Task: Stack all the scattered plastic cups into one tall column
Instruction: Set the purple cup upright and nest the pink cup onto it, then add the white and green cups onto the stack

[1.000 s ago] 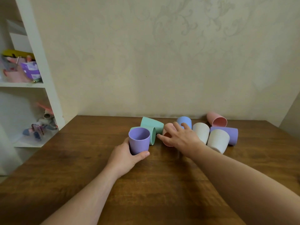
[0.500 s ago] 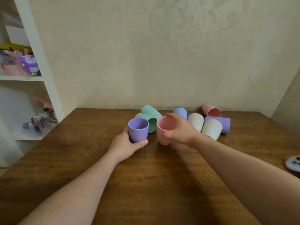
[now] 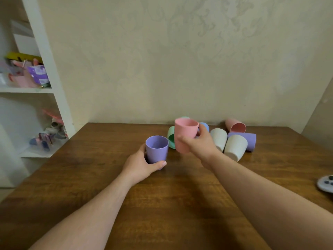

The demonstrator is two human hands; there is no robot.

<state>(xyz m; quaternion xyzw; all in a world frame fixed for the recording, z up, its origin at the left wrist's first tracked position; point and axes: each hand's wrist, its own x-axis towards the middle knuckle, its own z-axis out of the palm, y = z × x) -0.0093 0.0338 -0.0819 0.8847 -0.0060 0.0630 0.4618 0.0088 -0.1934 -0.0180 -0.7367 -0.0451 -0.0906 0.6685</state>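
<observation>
An upright purple cup (image 3: 157, 148) stands on the wooden table (image 3: 162, 204), and my left hand (image 3: 140, 166) is wrapped around its lower side. My right hand (image 3: 201, 143) holds a pink cup (image 3: 184, 136) upright in the air, just right of the purple one. Behind it lie a green cup (image 3: 170, 137) on its side, a blue cup (image 3: 204, 126), two white cups (image 3: 219, 138) (image 3: 235, 147), another purple cup (image 3: 250, 140) and a second pink cup (image 3: 235, 125), all tipped over near the wall.
A white shelf unit (image 3: 52, 73) with small items stands at the left beside the table. A white controller (image 3: 326, 183) lies at the table's right edge. The wall runs close behind the cups.
My right hand closed on the pink cup, stood it up and lifted it off the table. My left hand has stayed on the purple cup.
</observation>
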